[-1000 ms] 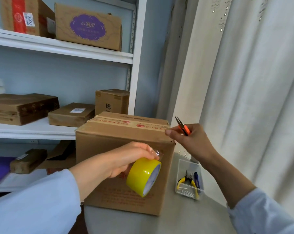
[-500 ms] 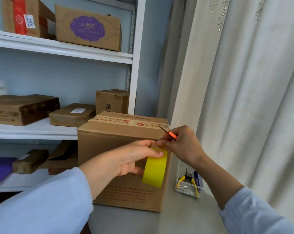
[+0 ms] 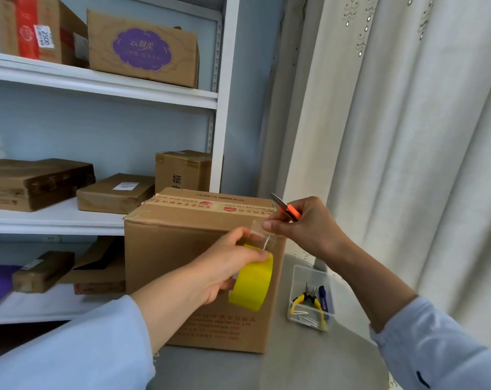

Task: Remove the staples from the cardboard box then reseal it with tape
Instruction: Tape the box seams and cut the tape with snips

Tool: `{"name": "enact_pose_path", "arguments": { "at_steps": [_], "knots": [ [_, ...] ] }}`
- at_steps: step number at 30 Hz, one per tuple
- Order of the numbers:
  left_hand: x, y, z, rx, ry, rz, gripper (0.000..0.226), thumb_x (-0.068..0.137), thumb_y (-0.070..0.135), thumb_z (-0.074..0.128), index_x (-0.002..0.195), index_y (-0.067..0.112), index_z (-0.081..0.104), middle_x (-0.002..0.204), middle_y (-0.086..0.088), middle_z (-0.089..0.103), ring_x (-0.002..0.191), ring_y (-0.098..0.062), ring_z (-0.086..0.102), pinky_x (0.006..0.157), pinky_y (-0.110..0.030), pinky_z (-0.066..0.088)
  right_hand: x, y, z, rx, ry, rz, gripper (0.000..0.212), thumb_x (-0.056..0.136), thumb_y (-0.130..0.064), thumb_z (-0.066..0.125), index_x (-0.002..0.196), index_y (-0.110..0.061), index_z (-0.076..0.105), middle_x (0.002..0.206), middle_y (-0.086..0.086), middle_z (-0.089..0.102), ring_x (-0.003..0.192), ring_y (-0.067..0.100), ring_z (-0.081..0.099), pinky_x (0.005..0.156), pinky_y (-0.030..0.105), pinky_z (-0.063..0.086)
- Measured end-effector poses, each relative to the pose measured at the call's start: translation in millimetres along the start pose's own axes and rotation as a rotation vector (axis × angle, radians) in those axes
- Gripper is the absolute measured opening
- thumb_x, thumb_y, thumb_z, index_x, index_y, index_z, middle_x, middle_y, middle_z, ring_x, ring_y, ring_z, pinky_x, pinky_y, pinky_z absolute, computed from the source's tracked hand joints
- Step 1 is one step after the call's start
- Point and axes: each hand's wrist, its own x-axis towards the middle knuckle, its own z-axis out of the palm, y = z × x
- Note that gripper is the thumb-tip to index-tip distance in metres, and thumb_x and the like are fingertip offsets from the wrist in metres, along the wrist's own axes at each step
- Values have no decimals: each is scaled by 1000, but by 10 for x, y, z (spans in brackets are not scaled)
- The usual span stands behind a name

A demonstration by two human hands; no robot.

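Holding the yellow tape roll (image 3: 252, 280) in our left hand (image 3: 224, 266), we have it on edge against the front face of the cardboard box (image 3: 182, 263), which stands on the grey worktop (image 3: 309, 358) in front of the shelf unit (image 3: 103, 91); our left fingers are curled round the roll, thumb on its upper rim. From there a short tongue of clear tape (image 3: 259, 233) runs up and to the right, so its long axis climbs the box's front face towards the top right corner, and the free end lies on the far side of the roll from our left fingers. That end is pinched between thumb and forefinger of our right hand (image 3: 309, 223), which is plainly the nearer one to the corner where the strip must land; the same hand also grips the orange-handled snips (image 3: 288, 208), their tip pointing up and left over the box top. Further right, a clear tray (image 3: 312, 298) with yellow pliers (image 3: 309, 301) sits on the worktop just beside the box. Against half a second ago, our right hand has lifted away from the roll and drawn the tape out, opening a gap between the two hands that were almost touching, and the snips now stand higher and steeper.
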Motion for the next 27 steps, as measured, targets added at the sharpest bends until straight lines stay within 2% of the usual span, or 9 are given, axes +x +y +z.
{"name": "enact_pose_path", "arguments": {
  "at_steps": [3, 5, 6, 9, 13, 15, 20, 23, 27],
  "knots": [
    [-3, -97, -9, 147, 162, 71, 17, 77, 46, 72, 90, 37, 65, 115, 0, 41, 107, -23, 53, 84, -37, 54, -12, 22, -10, 39, 6, -4, 9, 77, -15, 78, 70, -13, 72, 47, -24, 58, 50, -9, 54, 49, 5, 38],
    [-24, -121, -22, 229, 190, 81, 23, 77, 55, 68, 94, 41, 66, 111, 4, 32, 112, -21, 45, 91, -37, 50, -20, 29, -12, 41, -9, -11, 9, 78, -14, 78, 71, -13, 72, 48, -24, 58, 50, -9, 55, 49, 5, 38],
    [-47, -115, -4, 248, 164, 66, 26, 78, 57, 66, 99, 42, 65, 114, 4, 31, 111, -20, 44, 89, -33, 49, -24, 28, -10, 37, -15, -13, 8, 78, -14, 77, 71, -13, 72, 49, -23, 59, 51, -9, 55, 49, 5, 38],
    [-66, -79, 56, 118, 56, 16, 25, 77, 55, 69, 98, 42, 67, 123, 0, 49, 108, -20, 55, 80, -32, 52, -15, 7, 4, 39, -10, -21, 10, 78, -15, 77, 70, -14, 72, 59, -16, 61, 54, -8, 57, 50, 6, 40],
    [-13, -55, 73, -12, 32, 65, 13, 89, 15, 63, 96, 24, 70, 104, -1, 69, 100, -18, 63, 85, -33, 49, -7, 1, 55, -12, -13, -30, 12, 78, -16, 77, 69, -21, 71, 65, -15, 63, 60, -2, 59, 55, 9, 41],
    [-2, -59, 87, -26, 34, 100, 14, 87, 6, 63, 92, 18, 70, 96, -2, 72, 97, -17, 65, 87, -28, 50, -19, 19, 72, -34, -21, -33, 15, 77, -15, 78, 68, -25, 70, 69, -13, 65, 65, 2, 61, 59, 13, 44],
    [45, -23, 133, 36, 37, 29, 5, 82, 16, 70, 85, 19, 68, 90, -3, 67, 83, -16, 60, 65, -24, 44, -3, 49, 17, -32, -44, -26, 17, 78, -12, 76, 67, -22, 69, 75, -16, 64, 71, 2, 63, 61, 10, 47],
    [65, 35, 140, 16, -19, -10, 4, 81, 16, 71, 82, 17, 67, 91, -8, 69, 81, -18, 61, 71, -26, 46, 37, 86, -47, -21, -85, 22, 7, 79, -12, 75, 73, -12, 71, 75, -15, 65, 69, 1, 62, 55, 6, 44],
    [134, 27, 100, -3, -66, -63, 11, 84, 25, 70, 77, 17, 71, 77, -3, 70, 79, -19, 62, 79, -31, 48, 71, 145, -146, 56, -186, 103, 12, 82, -14, 72, 72, -12, 67, 61, -18, 62, 50, -11, 55, 46, 2, 37]
  ]
}}
